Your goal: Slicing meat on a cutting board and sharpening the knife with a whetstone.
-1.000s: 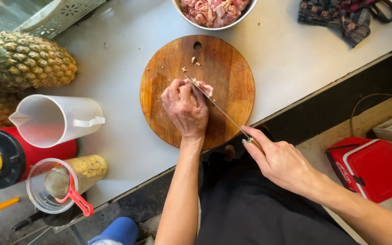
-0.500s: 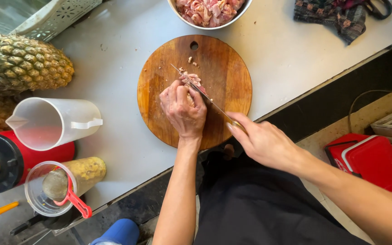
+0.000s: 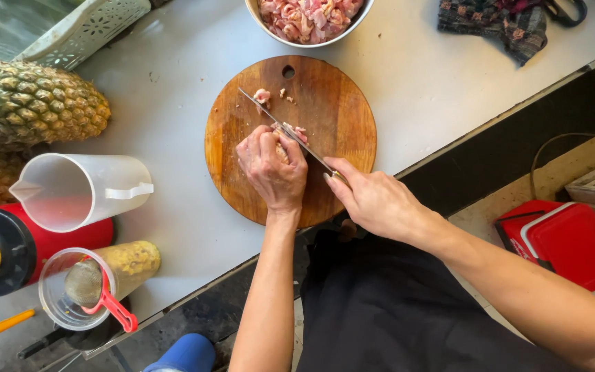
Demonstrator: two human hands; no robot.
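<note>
A round wooden cutting board (image 3: 332, 103) lies on the grey counter. My left hand (image 3: 270, 169) presses down on a piece of raw pink meat (image 3: 290, 138) at the board's middle. My right hand (image 3: 373, 200) grips the handle of a long knife (image 3: 280, 124), whose blade runs up-left across the board beside my left fingers. A few small meat bits (image 3: 263, 95) lie near the blade tip. A bowl of chopped raw meat (image 3: 308, 17) stands just beyond the board.
Two pineapples (image 3: 32, 103) and a white basket (image 3: 80, 27) are at the left. A clear plastic jug (image 3: 80, 189), a red appliance (image 3: 8, 248) and a measuring cup (image 3: 70, 293) stand near the front-left edge. A dark cloth (image 3: 500, 24) lies far right; a red box (image 3: 562, 241) is on the floor.
The knife has slid forward, its tip now reaching past my left hand toward the board's upper left. My right hand has moved in closer to the board.
</note>
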